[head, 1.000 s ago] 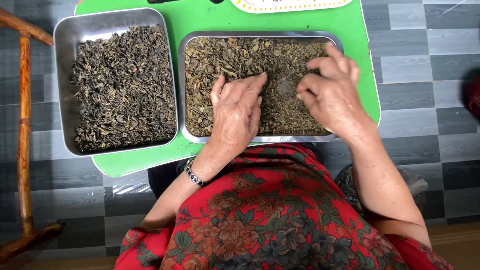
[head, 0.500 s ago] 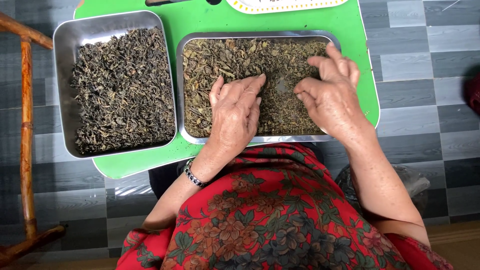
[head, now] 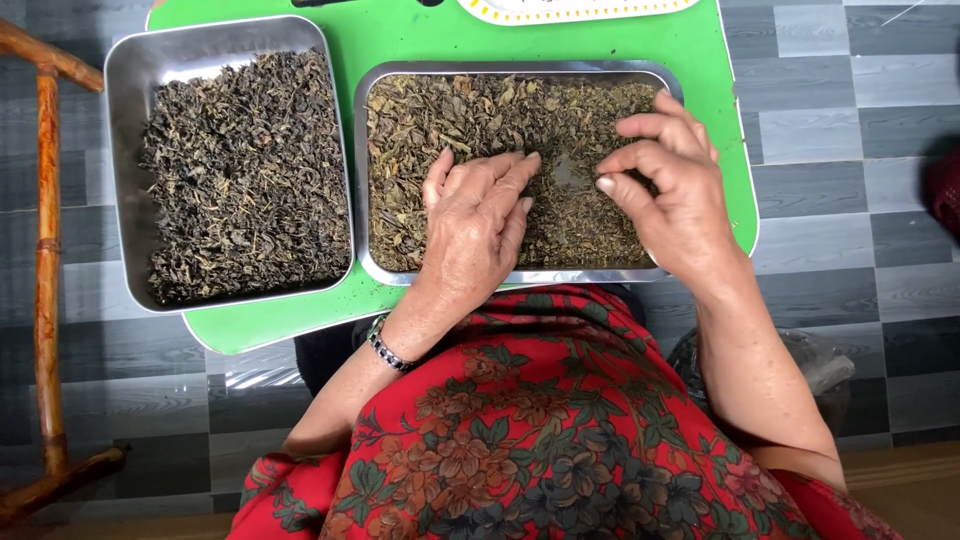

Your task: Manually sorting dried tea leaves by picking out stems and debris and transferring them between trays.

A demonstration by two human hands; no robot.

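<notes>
Hands over the right-hand metal tray (head: 520,275), seen from above. My left hand (head: 478,228) lies flat and palm down on the dried leaves (head: 450,130), fingers extended together and slanting toward the middle of the tray, a dark bracelet (head: 386,350) at the wrist. My right hand (head: 672,192) is arched above the right half of the tray, thumb and forefinger drawn toward each other as if pinching; whether a leaf sits between them is too small to tell. Between the two hands a small patch of bare tray floor (head: 566,172) shows through the leaves.

Compared with half a second and one second ago, both hands keep the same places and postures; the bare patch between them was already visible and looks about the same. I judge from this that the picking-over of this tray is proceeding slowly, leaf by leaf, in one spot.

A second metal tray (head: 125,150), to the left, holds darker, more tightly curled leaves (head: 245,180) and is untouched. Both trays rest on a green table (head: 420,35) above a grey tiled floor (head: 840,120); a wooden chair frame (head: 45,250) stands at far left, and my red floral garment (head: 560,430) fills the foreground.
</notes>
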